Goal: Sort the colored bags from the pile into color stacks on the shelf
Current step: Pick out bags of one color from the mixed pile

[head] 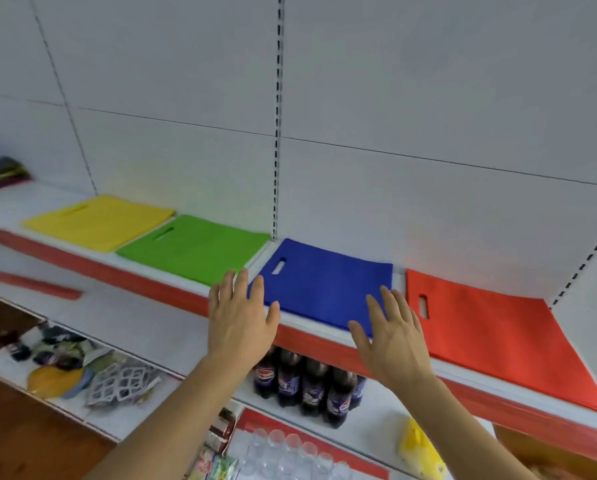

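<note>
our left hand [239,318] has an open grip, fingers straight and spread, holding nothing; its fingertips reach the near left corner of the blue bag stack [328,282], though we cannot tell if they press it. our right hand [392,336] is open the same way, fingers spread over the near right corner of that blue stack, with nothing in its grip. the blue stack lies flat between our two hands on the shelf [324,329], its handle slot toward the far left corner.

just right of it, apart by a narrow gap, lies the red bag stack [498,341], its near edge overhanging the shelf's red front strip. just left of the blue lies the green bag stack [196,249], and left of that, with a narrow gap between, the yellow bag stack [99,221]. at the far left edge of the shelf sits the mixed pile of bags [1,171], well apart from our hands.

below the shelf stand dark soda bottles [307,382]; nearer us, clear glasses [290,452].
</note>
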A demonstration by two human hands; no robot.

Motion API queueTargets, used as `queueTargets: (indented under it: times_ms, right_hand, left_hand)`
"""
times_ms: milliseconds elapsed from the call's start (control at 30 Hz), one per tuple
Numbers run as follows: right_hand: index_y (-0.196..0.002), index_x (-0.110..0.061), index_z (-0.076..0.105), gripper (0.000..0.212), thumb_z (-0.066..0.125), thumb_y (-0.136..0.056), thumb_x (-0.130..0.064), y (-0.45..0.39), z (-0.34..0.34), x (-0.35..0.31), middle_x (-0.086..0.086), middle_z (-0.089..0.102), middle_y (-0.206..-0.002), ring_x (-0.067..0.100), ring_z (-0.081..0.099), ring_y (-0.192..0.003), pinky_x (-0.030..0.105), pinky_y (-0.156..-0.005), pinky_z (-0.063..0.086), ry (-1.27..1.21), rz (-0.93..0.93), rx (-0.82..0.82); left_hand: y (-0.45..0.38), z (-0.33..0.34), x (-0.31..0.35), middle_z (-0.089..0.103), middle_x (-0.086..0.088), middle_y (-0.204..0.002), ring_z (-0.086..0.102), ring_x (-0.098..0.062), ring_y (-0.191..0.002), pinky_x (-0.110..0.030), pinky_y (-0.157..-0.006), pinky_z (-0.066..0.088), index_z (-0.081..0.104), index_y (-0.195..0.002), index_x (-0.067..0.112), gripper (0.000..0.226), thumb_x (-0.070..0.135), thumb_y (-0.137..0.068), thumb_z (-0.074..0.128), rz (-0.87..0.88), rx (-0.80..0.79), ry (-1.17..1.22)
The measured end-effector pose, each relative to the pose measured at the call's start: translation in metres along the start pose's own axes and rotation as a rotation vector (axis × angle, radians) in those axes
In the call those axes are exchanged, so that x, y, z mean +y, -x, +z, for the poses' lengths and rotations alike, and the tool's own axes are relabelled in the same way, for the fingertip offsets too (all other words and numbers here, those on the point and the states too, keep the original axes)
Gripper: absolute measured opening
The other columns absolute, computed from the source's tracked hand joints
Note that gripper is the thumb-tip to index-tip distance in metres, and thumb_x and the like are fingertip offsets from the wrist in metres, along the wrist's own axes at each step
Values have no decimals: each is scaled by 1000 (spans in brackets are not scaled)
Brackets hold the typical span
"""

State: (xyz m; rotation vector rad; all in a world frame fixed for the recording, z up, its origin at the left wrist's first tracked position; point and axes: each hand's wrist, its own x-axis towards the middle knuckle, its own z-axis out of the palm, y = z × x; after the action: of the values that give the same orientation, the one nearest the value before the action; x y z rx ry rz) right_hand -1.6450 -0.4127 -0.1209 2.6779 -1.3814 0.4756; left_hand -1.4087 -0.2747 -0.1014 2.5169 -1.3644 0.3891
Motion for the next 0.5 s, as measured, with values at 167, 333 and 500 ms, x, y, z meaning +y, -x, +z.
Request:
queueTargets:
  times_ms: [167, 333, 500]
  right_hand:
    - [-165, -19, 30, 76, 26, -105, -66, -7, 13, -119, 9, 16, -175, 30, 6, -163, 49, -130, 18, -68, -144, -36]
    - [-162, -15, 36, 75, 26, -106, -64, -23, 22, -228, 14, 24, -172, 33, 15, -161, 51, -129, 22, -115, -306, -42]
    - [-163, -15, 34, 83, 14, -103, -68, -61, 46, -326, 14, 23, -172, 34, 17, -160, 51, -129, 21, -139, -439, -67]
  left_hand:
    - [27, -19, -109, 36, -13, -166, 24, -35, -156, -56, -126, 23, 43, -157, 17, 69, 59, -102, 37, -134, -20, -27]
    - [43, -31, -205, 23, -10, -172, 13, -32, -160, -54, -128, 14, 30, -164, 20, 73, 61, -104, 32, -281, -28, -55]
    - [41, -33, -290, 23, -11, -172, 11, -33, -160, -54, -129, 14, 30, -164, 21, 71, 60, -105, 29, -381, -12, -76]
